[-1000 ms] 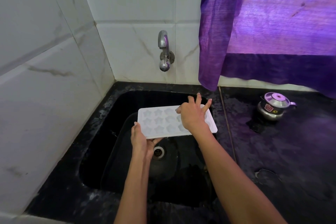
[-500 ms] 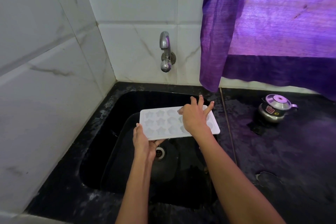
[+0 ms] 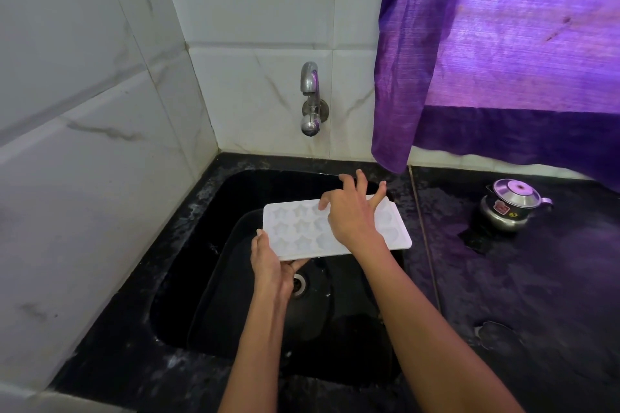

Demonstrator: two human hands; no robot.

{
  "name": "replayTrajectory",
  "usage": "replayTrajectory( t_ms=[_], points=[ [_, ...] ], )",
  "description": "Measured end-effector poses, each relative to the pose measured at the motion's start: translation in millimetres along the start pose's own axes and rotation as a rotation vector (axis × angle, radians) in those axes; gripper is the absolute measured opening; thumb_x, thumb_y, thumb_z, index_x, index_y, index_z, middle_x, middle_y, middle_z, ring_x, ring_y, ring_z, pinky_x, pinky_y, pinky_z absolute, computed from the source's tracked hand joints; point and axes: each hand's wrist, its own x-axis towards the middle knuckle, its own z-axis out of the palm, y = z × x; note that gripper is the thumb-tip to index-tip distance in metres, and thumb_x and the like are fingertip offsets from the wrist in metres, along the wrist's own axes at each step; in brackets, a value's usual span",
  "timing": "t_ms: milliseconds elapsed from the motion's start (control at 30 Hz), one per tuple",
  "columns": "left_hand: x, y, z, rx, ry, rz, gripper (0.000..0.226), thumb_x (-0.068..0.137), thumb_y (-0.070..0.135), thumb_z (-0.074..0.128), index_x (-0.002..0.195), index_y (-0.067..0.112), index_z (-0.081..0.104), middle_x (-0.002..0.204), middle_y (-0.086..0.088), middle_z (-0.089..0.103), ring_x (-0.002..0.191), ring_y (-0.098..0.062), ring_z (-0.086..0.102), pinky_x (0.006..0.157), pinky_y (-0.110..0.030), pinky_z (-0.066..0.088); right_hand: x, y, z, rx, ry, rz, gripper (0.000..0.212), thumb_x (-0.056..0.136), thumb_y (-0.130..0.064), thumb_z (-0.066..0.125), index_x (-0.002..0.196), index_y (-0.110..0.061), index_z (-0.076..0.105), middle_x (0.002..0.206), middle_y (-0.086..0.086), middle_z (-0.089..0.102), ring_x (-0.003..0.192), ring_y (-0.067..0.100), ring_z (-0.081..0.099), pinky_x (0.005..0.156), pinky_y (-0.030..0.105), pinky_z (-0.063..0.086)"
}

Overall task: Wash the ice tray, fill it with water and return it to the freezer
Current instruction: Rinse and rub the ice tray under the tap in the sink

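We see the white ice tray, moulded with star-shaped cells, held level in the air over the black sink, its cells facing up. It sits above the far half of the basin, with the drain just below its near edge and the steel tap on the tiled wall above and behind it. We cannot tell whether any water runs from the tap.

The left hand holds the tray at its near left corner: the thumb lies along the left edge and the fingers curl underneath the tray, so it is gripping the tray from below. The right hand lies on top of the tray's middle and right part, with its fingers spread; the outer ones are lifted and fanned past the far edge, while the index finger bends down toward a cell near the far row. It pinches nothing that we can make out.

To the right, the sink meets a dark surface, mottled and worn. Near its far right stands a small steel lidded pot with a red label, well apart from the tray. A purple curtain hangs behind it, its lower corner reaching down near the sink's far right rim.
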Motion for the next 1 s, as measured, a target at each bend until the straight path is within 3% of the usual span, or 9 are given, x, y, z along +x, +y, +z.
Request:
replayTrajectory(
  t_ms=[100, 333, 500, 667, 1000],
  points=[
    [-3.6, 1.1, 1.6, -0.009, -0.015, 0.006, 0.029, 0.102, 0.039, 0.035, 0.115, 0.019, 0.05, 0.117, -0.015, 0.064, 0.102, -0.034, 0.064, 0.067, -0.051, 0.056, -0.7, -3.7, 2.9, -0.06, -0.049, -0.016, 0.036, 0.086, -0.006, 0.061, 0.115, -0.028, 0.067, 0.158, 0.008, 0.017, 0.147, 0.034, -0.007, 0.11, 0.067, -0.009],
    [-6.4, 1.4, 1.3, 0.002, -0.003, 0.012, 0.036, 0.102, 0.04, 0.035, 0.127, 0.016, 0.046, 0.119, -0.016, 0.063, 0.102, -0.036, 0.064, 0.074, -0.055, 0.056, -4.1, -6.3, 0.1, -0.094, -0.091, -0.038, 0.033, 0.092, -0.011, 0.056, 0.118, -0.029, 0.066, 0.155, 0.009, 0.024, 0.147, 0.036, -0.007, 0.109, 0.067, -0.009],
    [-9.2, 2.0, 2.2, -0.027, -0.005, -0.002, 0.03, 0.102, 0.039, 0.036, 0.119, 0.019, 0.048, 0.118, -0.015, 0.064, 0.102, -0.035, 0.064, 0.069, -0.052, 0.056, -4.6, -10.6, -2.4, -0.136, -0.096, -0.034, 0.027, 0.095, -0.018, 0.052, 0.118, -0.026, 0.066, 0.159, 0.01, 0.015, 0.146, 0.036, -0.009, 0.11, 0.067, -0.01],
    [-9.6, 3.2, 0.9, -0.031, 0.006, 0.002, 0.026, 0.102, 0.039, 0.035, 0.114, 0.02, 0.048, 0.117, -0.015, 0.064, 0.101, -0.034, 0.064, 0.067, -0.051, 0.057, -4.2, -8.1, -0.6, -0.13, -0.091, -0.034, 0.037, 0.09, -0.009, 0.057, 0.119, -0.031, 0.065, 0.154, 0.009, 0.024, 0.146, 0.036, -0.008, 0.109, 0.068, -0.011],
    [-10.8, 2.6, 1.6, -0.04, 0.014, 0.002, 0.022, 0.101, 0.039, 0.037, 0.106, 0.022, 0.05, 0.117, -0.016, 0.064, 0.101, -0.035, 0.064, 0.067, -0.051, 0.056, -4.6, -11.3, 0.5, -0.109, -0.09, -0.042, 0.033, 0.091, -0.011, 0.057, 0.118, -0.028, 0.066, 0.154, 0.009, 0.026, 0.147, 0.035, -0.005, 0.11, 0.067, -0.01]
  ],
)
